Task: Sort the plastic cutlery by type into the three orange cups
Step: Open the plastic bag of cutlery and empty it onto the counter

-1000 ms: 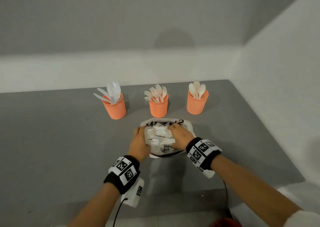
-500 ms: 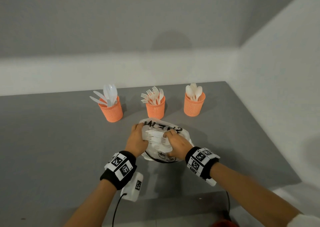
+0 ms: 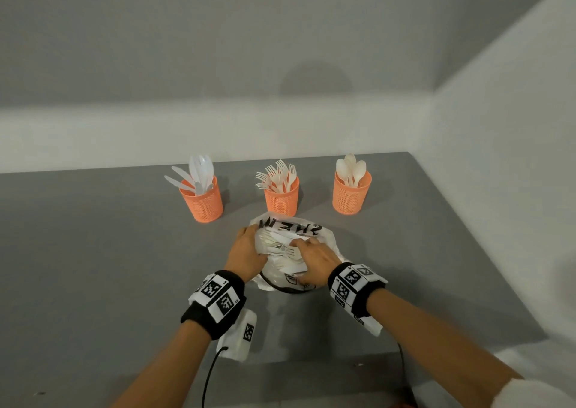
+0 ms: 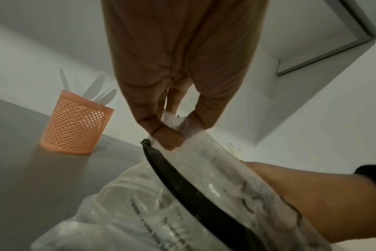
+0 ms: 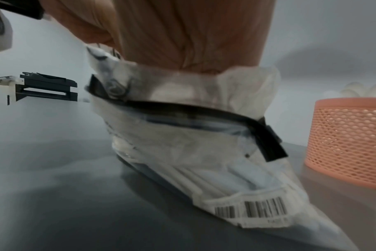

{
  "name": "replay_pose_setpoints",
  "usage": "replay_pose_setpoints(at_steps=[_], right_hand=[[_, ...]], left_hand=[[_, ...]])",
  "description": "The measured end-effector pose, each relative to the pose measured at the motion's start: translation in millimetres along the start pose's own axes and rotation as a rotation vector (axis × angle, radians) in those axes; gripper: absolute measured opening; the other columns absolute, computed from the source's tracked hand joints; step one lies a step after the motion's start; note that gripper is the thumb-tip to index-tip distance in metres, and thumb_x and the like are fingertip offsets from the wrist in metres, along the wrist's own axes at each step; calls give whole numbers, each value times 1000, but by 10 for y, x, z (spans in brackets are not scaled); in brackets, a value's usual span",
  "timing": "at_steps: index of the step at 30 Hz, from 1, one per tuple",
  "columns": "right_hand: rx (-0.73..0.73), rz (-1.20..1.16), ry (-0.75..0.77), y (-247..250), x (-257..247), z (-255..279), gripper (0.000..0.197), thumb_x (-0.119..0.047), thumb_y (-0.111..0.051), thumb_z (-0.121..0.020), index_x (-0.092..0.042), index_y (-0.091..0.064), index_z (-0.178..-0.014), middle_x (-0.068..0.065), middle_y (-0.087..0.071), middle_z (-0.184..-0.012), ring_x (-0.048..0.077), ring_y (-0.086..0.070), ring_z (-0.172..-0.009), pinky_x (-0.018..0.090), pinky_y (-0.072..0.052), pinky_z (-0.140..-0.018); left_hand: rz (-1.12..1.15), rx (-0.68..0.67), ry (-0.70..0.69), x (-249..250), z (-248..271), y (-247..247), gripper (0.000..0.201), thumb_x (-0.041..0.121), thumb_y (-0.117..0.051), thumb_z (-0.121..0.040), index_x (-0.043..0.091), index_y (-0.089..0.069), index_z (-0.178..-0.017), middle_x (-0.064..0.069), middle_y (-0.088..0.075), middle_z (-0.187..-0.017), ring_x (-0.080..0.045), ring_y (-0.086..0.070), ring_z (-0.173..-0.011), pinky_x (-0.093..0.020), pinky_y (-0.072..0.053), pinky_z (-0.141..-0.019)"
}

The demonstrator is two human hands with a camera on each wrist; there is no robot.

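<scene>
Three orange mesh cups stand in a row: the left cup (image 3: pixel 202 201) holds knives, the middle cup (image 3: pixel 281 200) forks, the right cup (image 3: pixel 351 197) spoons. In front of them lies a clear plastic bag (image 3: pixel 291 228) with black lettering and mixed white cutlery (image 3: pixel 280 247) inside. My left hand (image 3: pixel 249 233) pinches the bag's left rim, as the left wrist view shows with the left hand (image 4: pixel 172 134) on the plastic. My right hand (image 3: pixel 300 245) reaches into the bag's mouth. The bag (image 5: pixel 193 152) wraps round it and hides the fingers.
The grey table (image 3: pixel 93 267) ends at a white wall on the right and at the back. A white wrist device with a black cable (image 3: pixel 238 339) hangs near the table's front edge. The knife cup (image 4: pixel 75 124) stands left of the bag.
Both hands and the bag have shifted slightly toward me. The right hand has gone further into the bag's mouth while the left keeps its pinch on the rim.
</scene>
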State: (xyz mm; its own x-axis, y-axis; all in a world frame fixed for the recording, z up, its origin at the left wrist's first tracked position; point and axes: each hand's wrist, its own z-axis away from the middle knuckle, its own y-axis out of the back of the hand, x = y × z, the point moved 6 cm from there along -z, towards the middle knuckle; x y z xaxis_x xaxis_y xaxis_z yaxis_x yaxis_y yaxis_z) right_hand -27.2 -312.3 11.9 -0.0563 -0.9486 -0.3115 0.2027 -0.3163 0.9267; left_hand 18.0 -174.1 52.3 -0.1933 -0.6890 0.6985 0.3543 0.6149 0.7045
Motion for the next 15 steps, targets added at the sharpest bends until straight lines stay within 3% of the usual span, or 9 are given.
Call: replay_pose_setpoints(at_steps=[4, 8, 12, 15], right_hand=[[-12, 121, 54, 8, -60, -52, 58, -33, -69, -77, -6, -47, -124, 14, -55, -124, 30, -48, -116, 38, -35, -100], [61, 44, 56, 38, -36, -61, 44, -30, -68, -73, -4, -58, -107, 14, -63, -112, 31, -57, -106, 33, -42, -91], [28, 50, 71, 7, -55, -58, 59, -27, -69, -74, -7, -49, -125, 13, -57, -124, 30, -49, -117, 35, -39, -99], [1, 162, 102, -6, -88, -84, 56, -28, -69, -74, -7, -49, -123, 14, -57, -122, 31, -50, -114, 39, -39, -98]], left_hand=[[-23, -17, -6, 13, -22, -8, 67, -6, -55, -79, 4, -31, -140, -14, -35, -140, -31, -47, -120, -32, -36, -102], [-62, -29, 24, -110, 31, 54, 64, -4, -55, -80, 3, -32, -139, -15, -35, -139, -33, -48, -117, -32, -36, -101], [-64, -31, 45, -154, 95, 28, 65, -3, -56, -80, 3, -31, -139, -16, -36, -137, -34, -49, -115, -32, -37, -99], [-71, -31, 41, -129, 102, -21, 65, -2, -56, -80, 4, -31, -139, -16, -36, -137, -31, -46, -120, -31, -36, -101]])
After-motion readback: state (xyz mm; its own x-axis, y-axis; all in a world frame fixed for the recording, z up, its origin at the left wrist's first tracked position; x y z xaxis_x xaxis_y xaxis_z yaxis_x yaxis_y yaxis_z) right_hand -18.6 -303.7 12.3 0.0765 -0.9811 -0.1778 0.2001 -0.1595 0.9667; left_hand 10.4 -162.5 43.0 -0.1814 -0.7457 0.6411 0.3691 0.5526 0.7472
